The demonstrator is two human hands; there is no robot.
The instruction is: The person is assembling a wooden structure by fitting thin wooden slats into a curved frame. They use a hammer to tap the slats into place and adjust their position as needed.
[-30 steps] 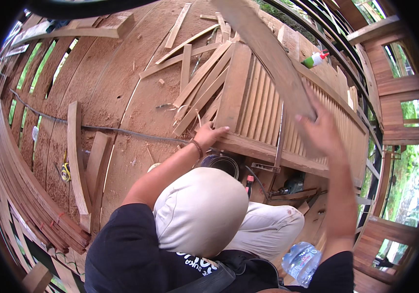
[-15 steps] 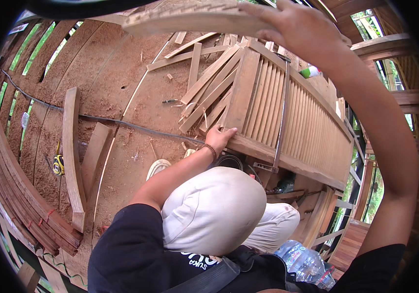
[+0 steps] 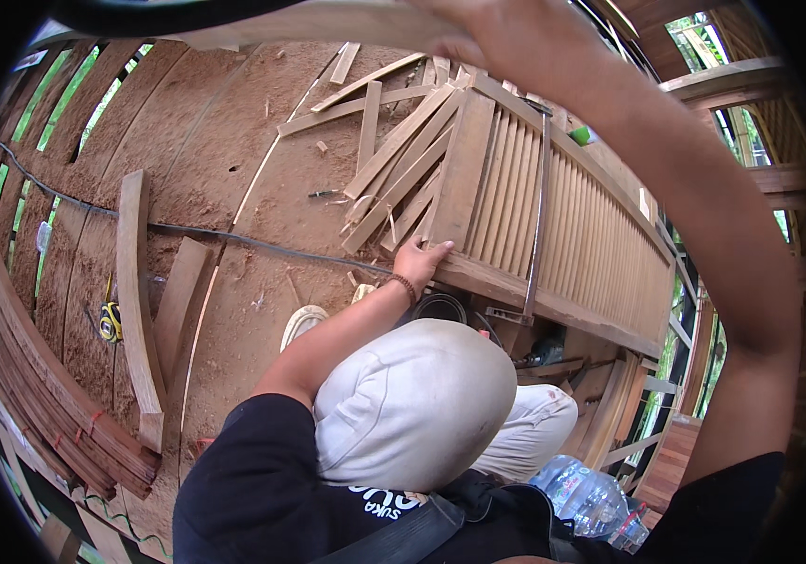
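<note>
A louvred wooden panel (image 3: 563, 226), with rows of slats inside a frame, lies tilted in front of me. My left hand (image 3: 419, 261) is closed on its near left corner, thumb on top of the frame. A metal bar clamp (image 3: 540, 202) spans the panel across the slats. At the top edge, my right hand (image 3: 497, 33) is raised and closed around a long pale wooden rail (image 3: 309, 26). Part of that rail and some fingers are cut off by the picture's edge.
Loose wooden strips (image 3: 403, 179) lie in a heap left of the panel. Sawdust covers the plank floor (image 3: 205, 141), crossed by a black cable (image 3: 271, 246). Two boards (image 3: 140, 291), a yellow tape measure (image 3: 109, 321) and stacked long slats (image 3: 27, 376) lie left; a plastic bottle (image 3: 581, 493) is beside me.
My right hand has moved up and left with the rail, which now runs partly out of view. The left hand stays on the panel's corner.
</note>
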